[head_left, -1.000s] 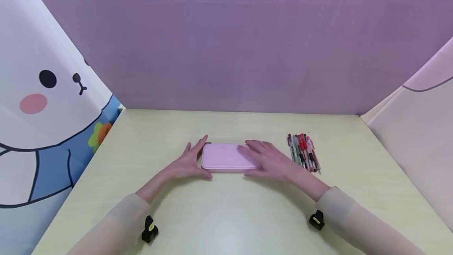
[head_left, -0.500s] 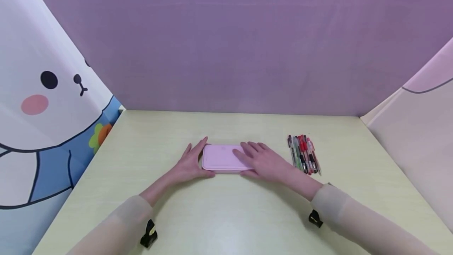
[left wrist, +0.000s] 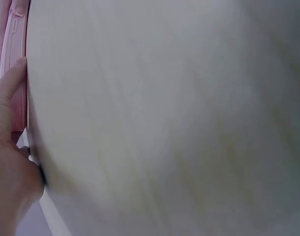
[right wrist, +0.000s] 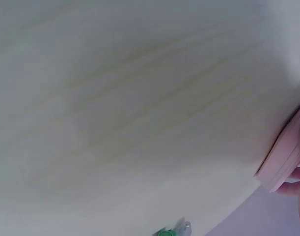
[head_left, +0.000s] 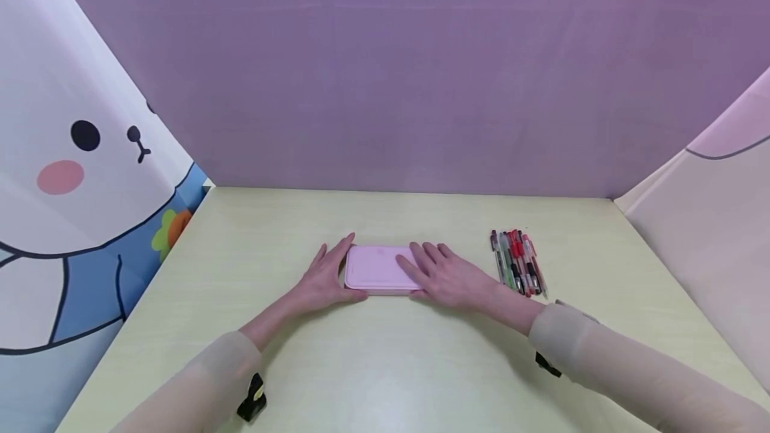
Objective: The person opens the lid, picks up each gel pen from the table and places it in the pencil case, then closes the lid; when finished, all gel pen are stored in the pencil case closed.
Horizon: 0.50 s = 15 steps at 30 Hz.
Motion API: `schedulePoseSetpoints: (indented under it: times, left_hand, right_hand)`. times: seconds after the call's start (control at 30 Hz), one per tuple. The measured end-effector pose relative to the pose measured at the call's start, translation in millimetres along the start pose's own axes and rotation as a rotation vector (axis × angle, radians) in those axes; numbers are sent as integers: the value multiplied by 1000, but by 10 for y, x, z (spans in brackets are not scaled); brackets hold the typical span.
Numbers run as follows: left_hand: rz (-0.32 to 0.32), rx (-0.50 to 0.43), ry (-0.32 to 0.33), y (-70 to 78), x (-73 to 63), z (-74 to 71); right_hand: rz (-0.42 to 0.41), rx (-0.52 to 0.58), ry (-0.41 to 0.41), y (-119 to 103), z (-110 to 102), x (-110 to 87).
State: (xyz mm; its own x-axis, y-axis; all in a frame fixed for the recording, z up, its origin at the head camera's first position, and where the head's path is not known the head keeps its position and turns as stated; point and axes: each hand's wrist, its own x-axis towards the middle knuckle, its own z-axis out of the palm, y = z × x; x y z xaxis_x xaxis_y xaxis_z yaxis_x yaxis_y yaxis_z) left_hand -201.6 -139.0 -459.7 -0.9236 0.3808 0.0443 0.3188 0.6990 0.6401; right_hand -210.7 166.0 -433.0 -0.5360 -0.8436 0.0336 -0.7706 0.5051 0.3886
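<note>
A flat pink pencil case [head_left: 379,267] with rounded corners lies closed on the table, between both hands. My left hand [head_left: 321,280] holds its left end, the thumb along the front side and the fingers behind. In the left wrist view, that thumb [left wrist: 14,78] touches the case's front side [left wrist: 18,105]. My right hand [head_left: 454,278] covers the right end, fingers spread over the lid and thumb at the front edge. The right wrist view catches only a corner of the case [right wrist: 282,160], with fingers [right wrist: 291,188] bent at its end.
Several pens [head_left: 519,262], red, black and green among them, lie in a bunch right of the case, near my right forearm. Behind the pale wooden table [head_left: 385,366] stands a purple backdrop [head_left: 385,72]. A cartoon-printed cloth [head_left: 78,232] hangs at the left.
My right hand has slid slightly left over the case's lid. The left hand stays about where it was, and the pens lie unmoved.
</note>
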Motion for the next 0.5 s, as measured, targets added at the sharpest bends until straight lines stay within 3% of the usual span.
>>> schedulePoseSetpoints:
  times: [0.5]
  left_hand:
    - [-13, -4, -18, 32, 2, -6]
  right_hand:
    - [-28, 12, -38, 15, 8, 18]
